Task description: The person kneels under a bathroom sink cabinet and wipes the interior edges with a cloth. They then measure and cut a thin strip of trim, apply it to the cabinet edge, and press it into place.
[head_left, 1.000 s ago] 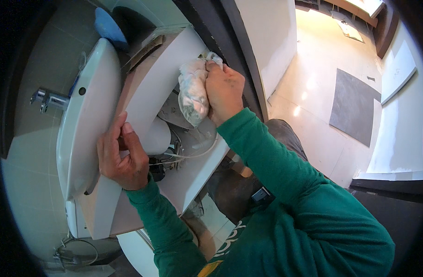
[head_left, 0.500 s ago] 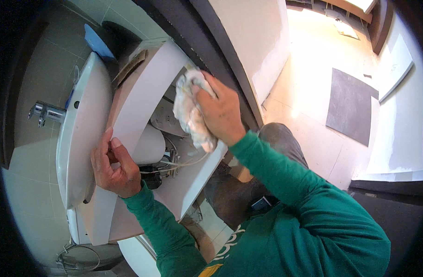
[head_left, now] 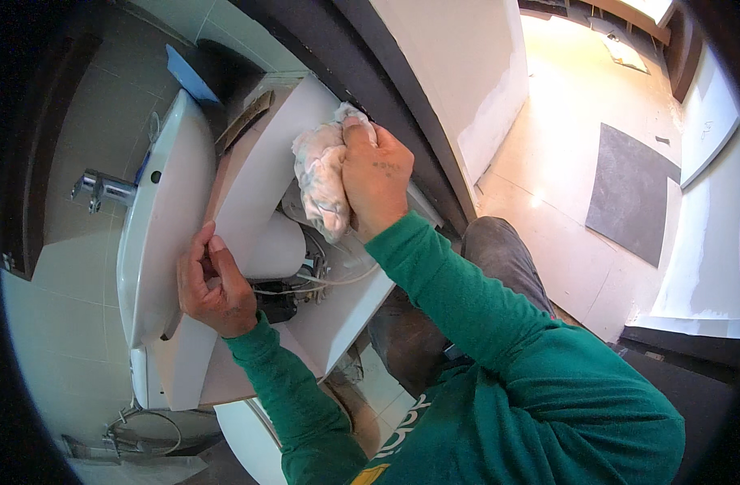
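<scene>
step in hand, as judged: handling of the bunched white cloth (head_left: 320,178) at the far end of the open-fronted cabinet (head_left: 257,170), near the dark door frame (head_left: 410,121). the next move appears to call for a firm hold on the loose fabric and care around the pale hose (head_left: 350,280), which lies nearer, inside the cabinet. right hand (head_left: 378,178): fingers bent and closed around the cloth, the bulk of it hanging to the left of the knuckles. whether the cloth touches the cabinet cannot be told. left hand (head_left: 216,287): nearer and to the left, just beside the washbasin (head_left: 174,198); fingers curled, thumb tip close to the index tip, nothing seen between them. whether these tips press together or bear on the cabinet cannot be confirmed
</scene>
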Tool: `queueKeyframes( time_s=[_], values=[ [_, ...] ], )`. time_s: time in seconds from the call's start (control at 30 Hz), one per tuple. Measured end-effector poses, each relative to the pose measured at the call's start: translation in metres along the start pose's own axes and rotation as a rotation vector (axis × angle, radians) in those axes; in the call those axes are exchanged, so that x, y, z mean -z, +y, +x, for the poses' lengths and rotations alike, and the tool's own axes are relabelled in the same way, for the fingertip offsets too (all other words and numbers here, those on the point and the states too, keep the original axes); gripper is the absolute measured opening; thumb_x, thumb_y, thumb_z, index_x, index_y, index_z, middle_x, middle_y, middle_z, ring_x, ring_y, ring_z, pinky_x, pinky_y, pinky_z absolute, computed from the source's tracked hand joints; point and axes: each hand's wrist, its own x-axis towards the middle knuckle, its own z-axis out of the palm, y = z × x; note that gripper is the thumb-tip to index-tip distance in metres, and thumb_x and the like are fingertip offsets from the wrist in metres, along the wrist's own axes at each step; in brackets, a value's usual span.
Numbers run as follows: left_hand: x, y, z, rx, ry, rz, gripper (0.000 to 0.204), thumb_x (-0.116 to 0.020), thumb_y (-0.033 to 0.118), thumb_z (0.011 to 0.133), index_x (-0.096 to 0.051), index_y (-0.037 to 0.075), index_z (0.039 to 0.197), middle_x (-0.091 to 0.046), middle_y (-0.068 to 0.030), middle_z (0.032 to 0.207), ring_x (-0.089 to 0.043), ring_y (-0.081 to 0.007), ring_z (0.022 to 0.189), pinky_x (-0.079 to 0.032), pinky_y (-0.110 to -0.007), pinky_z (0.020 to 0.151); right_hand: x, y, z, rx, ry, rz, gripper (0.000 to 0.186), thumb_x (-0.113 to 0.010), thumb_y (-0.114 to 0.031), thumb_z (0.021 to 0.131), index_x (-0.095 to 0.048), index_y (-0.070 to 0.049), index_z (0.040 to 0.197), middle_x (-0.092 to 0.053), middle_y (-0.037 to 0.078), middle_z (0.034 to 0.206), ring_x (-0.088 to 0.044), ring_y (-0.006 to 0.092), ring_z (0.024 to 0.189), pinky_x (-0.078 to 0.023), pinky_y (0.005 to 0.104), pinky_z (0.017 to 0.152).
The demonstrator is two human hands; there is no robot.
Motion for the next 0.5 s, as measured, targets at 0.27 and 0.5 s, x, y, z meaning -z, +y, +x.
queueKeyframes(
  time_s=[0.27, 0.5],
  values=[
    [-0.003, 0.004, 0.002, 0.004, -0.031, -0.028, 0.023, -0.063, 0.007, 0.099, -0.074, -0.001, 0.117, -0.075, -0.0116, 0.102, -0.067, -0.0159, 0.082, -0.054, -0.029, 0.075, -0.005, 0.001, 0.004, 0.185, -0.002, -0.161, 0.024, -0.061, -0.016, 0.098, -0.068, 0.007, 0.099, -0.07, 0.019, 0.086, -0.066, 0.0251, 0.078, -0.053, 0.0375, 0.078],
    [-0.008, 0.003, 0.003, -0.063, 0.004, 0.043, 0.023, -0.063, 0.009, 0.099, -0.075, 0.001, 0.117, -0.075, -0.0119, 0.101, -0.065, -0.0145, 0.079, -0.053, -0.029, 0.07, 0.036, 0.006, 0.0, 0.505, -0.265, -0.567, 0.033, -0.063, -0.02, 0.098, -0.068, 0.004, 0.12, -0.071, 0.021, 0.1, -0.067, 0.0178, 0.094, -0.053, 0.0347, 0.088]
  ],
)
